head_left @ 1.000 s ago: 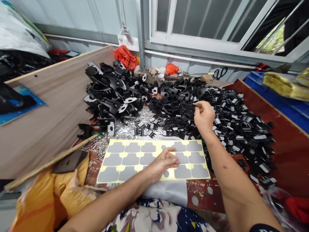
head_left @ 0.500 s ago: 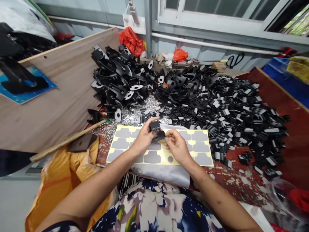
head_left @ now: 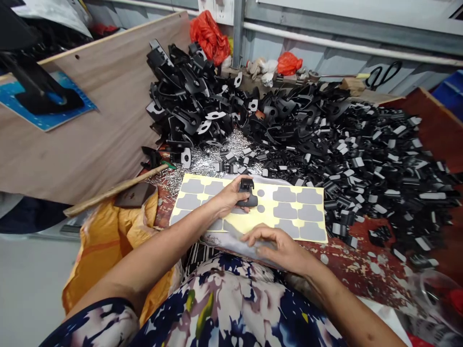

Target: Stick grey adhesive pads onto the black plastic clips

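Note:
My left hand (head_left: 228, 198) is closed around a small black plastic part (head_left: 248, 193), held just above a yellow backing sheet (head_left: 267, 217) that carries several grey adhesive pads. My right hand (head_left: 275, 243) hovers low over the near edge of that sheet, fingers bent and slightly blurred, with a grey pad seemingly under the fingertips. A large heap of black plastic parts (head_left: 325, 144) lies beyond the sheet, with bigger black brackets (head_left: 188, 101) stacked at its left.
A pile of small silvery metal pins (head_left: 206, 166) lies between the brackets and the sheet. A wooden board (head_left: 90, 125) leans at the left, a wooden stick (head_left: 115, 190) below it. Scissors (head_left: 383, 74) and orange bags (head_left: 208, 33) sit by the wall.
My right hand fetched a black part from the heap and passed it to my left hand. It has now dropped to the sheet's near edge. The view tilted downward.

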{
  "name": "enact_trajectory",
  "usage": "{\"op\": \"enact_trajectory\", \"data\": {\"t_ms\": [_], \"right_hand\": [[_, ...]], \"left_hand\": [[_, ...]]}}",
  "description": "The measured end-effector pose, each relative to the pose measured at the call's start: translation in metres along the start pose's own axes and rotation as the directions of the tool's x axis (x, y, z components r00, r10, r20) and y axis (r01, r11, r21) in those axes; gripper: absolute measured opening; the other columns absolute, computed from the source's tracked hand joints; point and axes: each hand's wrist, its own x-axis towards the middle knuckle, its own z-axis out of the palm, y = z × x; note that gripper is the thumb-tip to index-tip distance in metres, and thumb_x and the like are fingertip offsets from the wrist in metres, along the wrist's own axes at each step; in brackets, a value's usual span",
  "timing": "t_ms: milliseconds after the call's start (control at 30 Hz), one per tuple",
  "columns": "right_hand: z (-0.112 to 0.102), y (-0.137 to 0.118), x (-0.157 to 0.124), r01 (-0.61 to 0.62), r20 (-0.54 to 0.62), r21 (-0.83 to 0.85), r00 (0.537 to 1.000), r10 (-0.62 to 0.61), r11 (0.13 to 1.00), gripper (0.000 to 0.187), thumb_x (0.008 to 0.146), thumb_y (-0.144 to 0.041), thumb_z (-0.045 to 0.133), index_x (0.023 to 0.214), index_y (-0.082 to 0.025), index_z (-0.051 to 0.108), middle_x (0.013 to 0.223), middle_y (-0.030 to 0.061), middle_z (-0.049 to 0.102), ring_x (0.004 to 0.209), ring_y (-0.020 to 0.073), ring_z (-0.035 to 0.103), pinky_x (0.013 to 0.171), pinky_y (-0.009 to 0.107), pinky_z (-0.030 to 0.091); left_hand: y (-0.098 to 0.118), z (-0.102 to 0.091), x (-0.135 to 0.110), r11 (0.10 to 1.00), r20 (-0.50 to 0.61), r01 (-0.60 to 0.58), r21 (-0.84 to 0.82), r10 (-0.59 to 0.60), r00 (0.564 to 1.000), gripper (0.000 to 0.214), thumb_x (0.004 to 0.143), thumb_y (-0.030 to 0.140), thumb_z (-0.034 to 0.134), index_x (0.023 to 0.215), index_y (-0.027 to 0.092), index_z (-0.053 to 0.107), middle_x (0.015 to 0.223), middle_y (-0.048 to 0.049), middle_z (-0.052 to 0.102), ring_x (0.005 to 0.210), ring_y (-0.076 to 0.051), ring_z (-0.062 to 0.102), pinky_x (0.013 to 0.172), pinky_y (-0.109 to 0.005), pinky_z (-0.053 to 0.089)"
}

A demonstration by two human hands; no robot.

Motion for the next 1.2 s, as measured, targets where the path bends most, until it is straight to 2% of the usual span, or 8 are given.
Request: {"op": "enact_trajectory", "data": {"t_ms": [67,133,200,233,300,400,600,1200], "right_hand": [[-0.006,-0.015,-0.002,0.055,-0.005,0.058,0.998,-0.055,0.997,0.015,0.092,-0.029,0.072,0.107,-0.026,0.074,0.116,0.0065,0.075,0.114,0.0271,0.070,0.103,0.045,0.054],[-0.012,-0.021,0.001,0.118,-0.257,-0.022,0.959,-0.119,0.993,0.016,0.090,-0.026,0.074,0.105,-0.027,0.072,0.106,0.0051,0.074,0.105,0.0256,0.069,0.097,0.042,0.055],[-0.018,-0.017,0.011,0.129,-0.536,-0.154,0.822,-0.192,0.980,0.016,0.088,-0.023,0.074,0.103,-0.027,0.069,0.096,0.0030,0.072,0.096,0.0234,0.068,0.092,0.040,0.055],[-0.021,-0.012,0.017,0.127,-0.615,-0.187,0.758,-0.217,0.974,0.017,0.087,-0.022,0.074,0.103,-0.027,0.069,0.093,0.0022,0.070,0.093,0.0224,0.067,0.091,0.039,0.055],[-0.024,0.000,0.030,0.145,-0.675,-0.167,0.704,-0.220,0.975,0.021,0.085,-0.022,0.075,0.104,-0.026,0.068,0.091,0.0013,0.068,0.090,0.0210,0.066,0.088,0.038,0.055],[-0.022,0.014,0.043,0.174,-0.704,-0.073,0.688,-0.174,0.982,0.020,0.082,-0.024,0.077,0.099,-0.025,0.067,0.089,0.0008,0.067,0.087,0.0194,0.065,0.086,0.036,0.055],[-0.013,0.017,0.055,0.181,-0.731,-0.039,0.665,-0.151,0.983,0.020,0.082,-0.030,0.078,0.096,-0.025,0.064,0.089,0.0022,0.067,0.087,0.0204,0.065,0.086,0.037,0.057],[-0.005,0.019,0.060,0.143,-0.730,-0.079,0.666,-0.155,0.987,0.012,0.084,-0.026,0.072,0.094,-0.024,0.066,0.090,0.0024,0.068,0.088,0.0206,0.065,0.087,0.037,0.055]], "left_hand": [[0.003,-0.002,-0.002,0.999,-0.007,0.013,-0.030,-0.013,1.000,0.057,0.071,0.013,0.087,0.119,0.026,0.061,0.089,-0.0006,0.055,0.066,-0.012,0.055,0.056,-0.030,0.058],[0.007,-0.003,-0.009,0.995,-0.019,0.034,-0.090,-0.036,0.999,0.058,0.069,0.013,0.089,0.119,0.026,0.061,0.089,-0.0006,0.057,0.069,-0.014,0.057,0.058,-0.030,0.057],[0.011,-0.002,-0.019,0.982,-0.019,0.053,-0.183,-0.058,0.998,0.059,0.071,0.020,0.091,0.122,0.027,0.061,0.095,-0.0015,0.060,0.074,-0.015,0.060,0.062,-0.031,0.058],[0.012,-0.002,-0.025,0.970,-0.016,0.059,-0.234,-0.065,0.998,0.058,0.074,0.025,0.090,0.124,0.028,0.062,0.097,-0.0022,0.061,0.075,-0.015,0.061,0.064,-0.031,0.058],[0.013,0.002,-0.035,0.947,-0.003,0.068,-0.314,-0.073,0.997,0.053,0.080,0.039,0.087,0.127,0.028,0.064,0.102,-0.0036,0.064,0.074,-0.015,0.061,0.063,-0.029,0.057],[0.011,0.010,-0.045,0.925,0.014,0.061,-0.376,-0.061,0.998,0.048,0.085,0.049,0.081,0.124,0.026,0.067,0.107,-0.0066,0.067,0.076,-0.016,0.062,0.063,-0.029,0.057],[0.007,0.023,-0.046,0.918,0.025,0.022,-0.396,-0.013,1.000,0.037,0.092,0.048,0.073,0.122,0.027,0.067,0.117,-0.0082,0.065,0.088,-0.023,0.065,0.065,-0.038,0.062],[0.002,0.022,-0.049,0.929,-0.004,-0.004,-0.371,0.003,1.000,0.044,0.089,0.046,0.076,0.126,0.029,0.060,0.116,-0.0075,0.062,0.087,-0.022,0.064,0.068,-0.036,0.060]]}}
